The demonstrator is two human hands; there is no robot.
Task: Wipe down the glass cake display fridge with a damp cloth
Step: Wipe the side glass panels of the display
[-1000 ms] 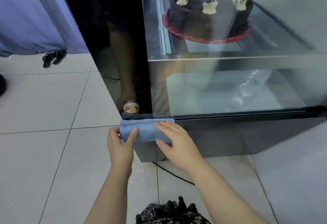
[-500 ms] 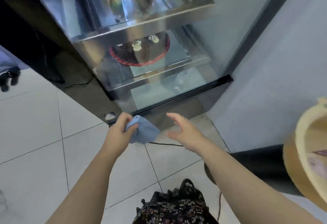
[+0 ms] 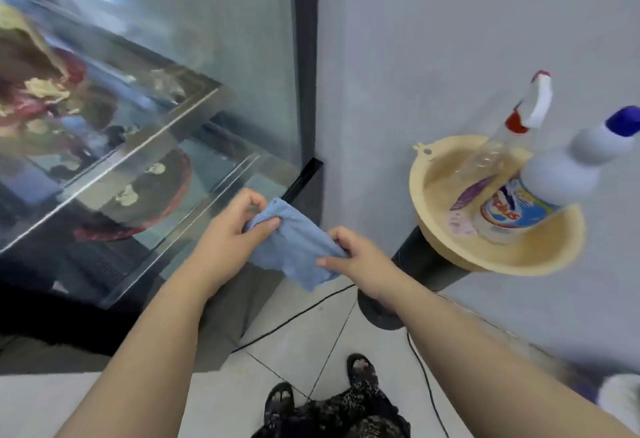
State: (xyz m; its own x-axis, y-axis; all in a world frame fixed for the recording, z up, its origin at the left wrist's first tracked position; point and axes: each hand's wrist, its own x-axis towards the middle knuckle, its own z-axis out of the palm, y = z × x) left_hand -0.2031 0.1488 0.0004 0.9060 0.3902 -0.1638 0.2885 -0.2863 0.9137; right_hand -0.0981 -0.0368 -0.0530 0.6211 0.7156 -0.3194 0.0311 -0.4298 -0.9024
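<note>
The glass cake display fridge (image 3: 194, 39) fills the left of the head view, with a dark cake on a red board (image 3: 149, 192) on a lower shelf and another cake (image 3: 31, 91) above it. A blue cloth (image 3: 294, 247) hangs in the air in front of the fridge's lower right corner, off the glass. My left hand (image 3: 232, 240) pinches its upper left edge. My right hand (image 3: 360, 257) pinches its right edge.
A tan plastic basin (image 3: 540, 257) sits on a black stand (image 3: 415, 264) by the grey wall, holding a spray bottle (image 3: 519, 119) and a white bottle with a blue cap (image 3: 568, 167). A black cable (image 3: 298, 316) crosses the tiled floor. My sandalled feet (image 3: 360, 368) are below.
The cloth has left the fridge's bottom edge and risen. My right hand, open half a second ago, now grips it. The view has swung right, bringing the basin and bottles in.
</note>
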